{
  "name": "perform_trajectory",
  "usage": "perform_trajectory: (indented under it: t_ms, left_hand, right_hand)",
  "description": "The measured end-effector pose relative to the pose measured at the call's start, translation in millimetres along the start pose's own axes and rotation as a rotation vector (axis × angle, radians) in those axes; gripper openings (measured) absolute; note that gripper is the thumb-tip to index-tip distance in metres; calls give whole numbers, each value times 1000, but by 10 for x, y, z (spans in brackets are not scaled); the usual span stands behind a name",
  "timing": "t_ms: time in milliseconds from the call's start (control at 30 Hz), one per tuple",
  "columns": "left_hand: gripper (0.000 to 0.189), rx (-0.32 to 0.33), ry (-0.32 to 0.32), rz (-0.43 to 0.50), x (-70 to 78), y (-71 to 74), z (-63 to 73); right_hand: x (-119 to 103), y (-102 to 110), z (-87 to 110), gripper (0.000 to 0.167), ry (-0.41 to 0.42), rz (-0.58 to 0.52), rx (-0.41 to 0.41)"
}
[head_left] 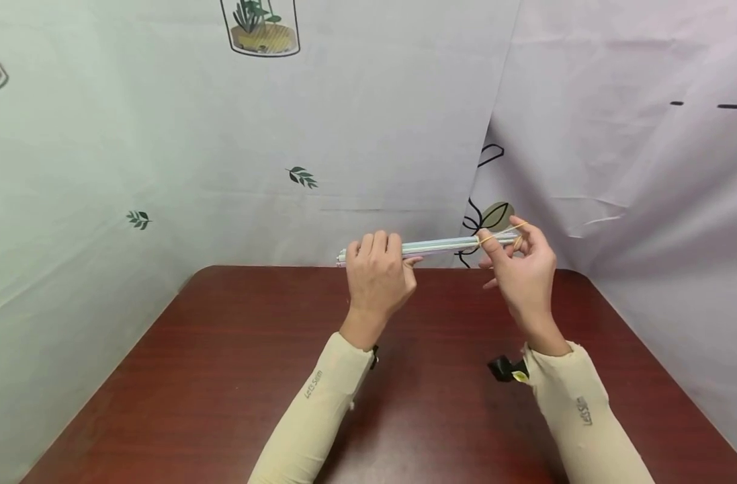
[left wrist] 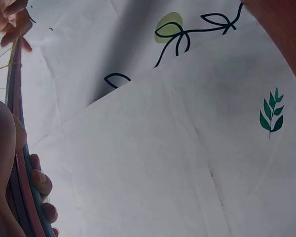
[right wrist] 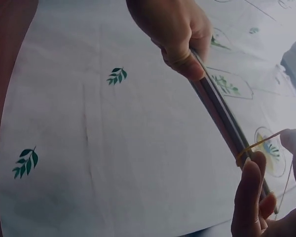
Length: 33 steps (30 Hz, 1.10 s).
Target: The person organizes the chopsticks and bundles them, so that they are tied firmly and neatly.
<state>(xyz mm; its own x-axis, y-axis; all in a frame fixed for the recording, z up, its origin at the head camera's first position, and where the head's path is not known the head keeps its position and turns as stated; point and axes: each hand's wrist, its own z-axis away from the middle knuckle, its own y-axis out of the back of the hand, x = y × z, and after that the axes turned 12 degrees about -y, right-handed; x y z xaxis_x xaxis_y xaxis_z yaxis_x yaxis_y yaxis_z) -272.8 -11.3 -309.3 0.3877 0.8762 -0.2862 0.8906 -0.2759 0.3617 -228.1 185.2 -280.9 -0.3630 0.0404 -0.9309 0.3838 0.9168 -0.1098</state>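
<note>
Between left hand [head_left: 377, 272] and right hand [head_left: 527, 270], a bundle of slim, straight pastel rods [head_left: 441, 247] is held aloft; the left wraps it, the right stretches a thin yellow band [right wrist: 266, 140] looped near its end. Below: glossy, reddish-brown table [head_left: 223, 349].

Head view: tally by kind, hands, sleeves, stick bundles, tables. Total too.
Hands: 2 (left hand, right hand)
Sleeves: 2 (left sleeve, right sleeve)
Stick bundle: 1, individual sticks not countable
Table: 1
Total: 6
</note>
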Motion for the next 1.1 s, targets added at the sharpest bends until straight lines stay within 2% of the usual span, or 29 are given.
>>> perform_trajectory:
  t_ms: [133, 367, 533, 633, 767, 833, 967, 1100]
  left_hand:
    - [32, 24, -35, 9, -1, 2, -3]
    - [40, 103, -88, -2, 6, 1, -15]
    - [39, 113, -101, -15, 33, -6, -8]
    - [39, 95, -106, -8, 23, -8, 0]
    - [42, 87, -135, 8, -11, -11, 3]
    - [45, 89, -151, 17, -22, -3, -5]
    - [48, 96, -189, 34, -18, 19, -22]
    - [51, 97, -202, 38, -2, 22, -27]
  right_hand:
    - [-5, 8, -32, 42, -36, -15, -18]
    - [-23, 64, -73, 28, -41, 105, -75]
    - [-20, 90, -75, 22, -85, 102, -136]
    - [-9, 118, -85, 16, -117, 75, -208]
    - [-26, 209, -128, 6, -216, 4, -351]
    - [-46, 263, -160, 9, -265, -14, -437]
    - [-70, 352, -221, 19, -308, 1, -592]
    - [-67, 405, -260, 25, -309, -1, -680]
